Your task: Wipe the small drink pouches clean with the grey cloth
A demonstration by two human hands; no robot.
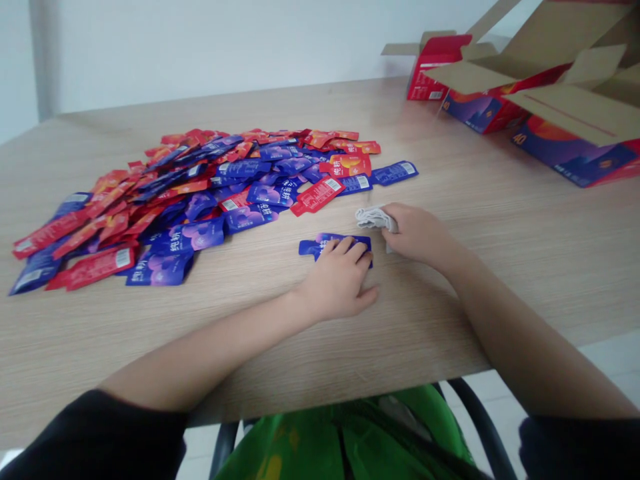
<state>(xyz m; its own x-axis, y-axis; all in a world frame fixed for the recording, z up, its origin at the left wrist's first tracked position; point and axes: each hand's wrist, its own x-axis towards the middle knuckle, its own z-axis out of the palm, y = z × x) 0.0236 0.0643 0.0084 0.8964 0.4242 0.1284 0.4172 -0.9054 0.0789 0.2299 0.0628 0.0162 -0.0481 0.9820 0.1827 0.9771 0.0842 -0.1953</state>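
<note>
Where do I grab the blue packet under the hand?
Pinch the blue sachet by its narrow end, left of the left hand, coming from the left. That hand covers its middle, but that end is bare; it lies flat, so lift the edge first.

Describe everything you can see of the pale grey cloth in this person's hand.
The pale grey cloth is a small, soft-looking fabric bunched into ridged folds. Its far end sticks out leftward from the right hand, which grips it just above the wooden table; a narrow strip hangs below the hand.
</note>
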